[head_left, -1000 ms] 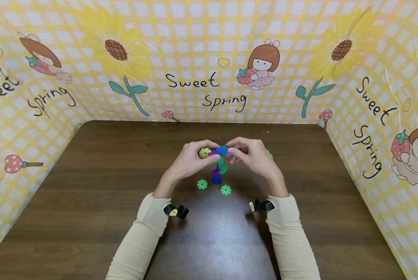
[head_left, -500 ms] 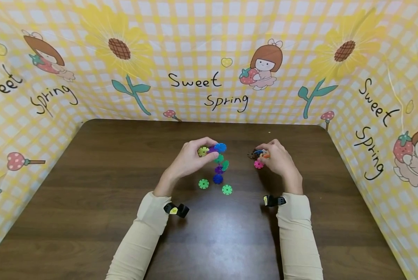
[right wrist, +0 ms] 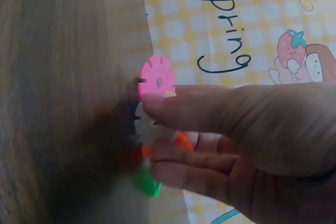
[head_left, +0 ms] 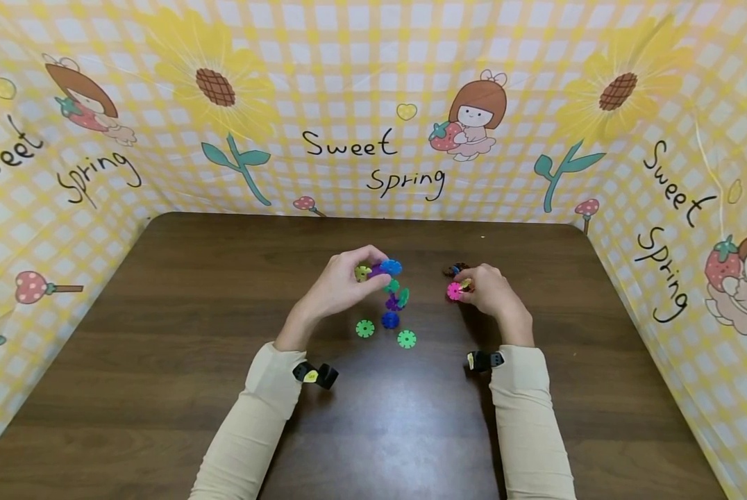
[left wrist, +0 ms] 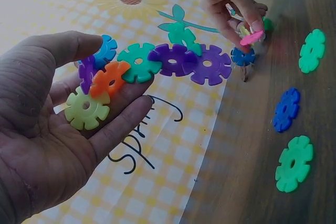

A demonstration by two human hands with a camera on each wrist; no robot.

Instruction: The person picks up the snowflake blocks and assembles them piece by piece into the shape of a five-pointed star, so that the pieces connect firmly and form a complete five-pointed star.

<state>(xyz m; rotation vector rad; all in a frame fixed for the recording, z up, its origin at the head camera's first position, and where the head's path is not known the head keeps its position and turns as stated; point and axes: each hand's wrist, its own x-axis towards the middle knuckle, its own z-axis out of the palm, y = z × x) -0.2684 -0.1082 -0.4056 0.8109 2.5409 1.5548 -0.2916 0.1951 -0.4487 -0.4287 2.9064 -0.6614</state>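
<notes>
My left hand (head_left: 347, 283) holds a chain of notched interlocking discs (left wrist: 139, 62) between thumb and fingers. In the left wrist view, the chain has yellow, orange, purple, blue and green discs, and its purple end reaches beyond the fingertips. Over on the right, my right hand (head_left: 495, 295) pinches a pink notched disc (right wrist: 156, 76) at its edge with thumb and fingers. A pale disc (right wrist: 146, 121) shows just below the thumb in the right wrist view, with orange and green pieces partly hidden by the fingers.
Two loose green discs (head_left: 364, 328) and a dark blue disc (head_left: 389, 320) lie on the wooden table (head_left: 161, 389) in front of the left hand. Dark and blue pieces (head_left: 455, 269) sit just behind the right hand. A yellow checked cloth (head_left: 348, 83) walls the back and sides.
My right hand has left the chain and moved right to the loose pieces, then slightly nearer, and the pink disc has shifted a little left. The left hand keeps hold of the chain.
</notes>
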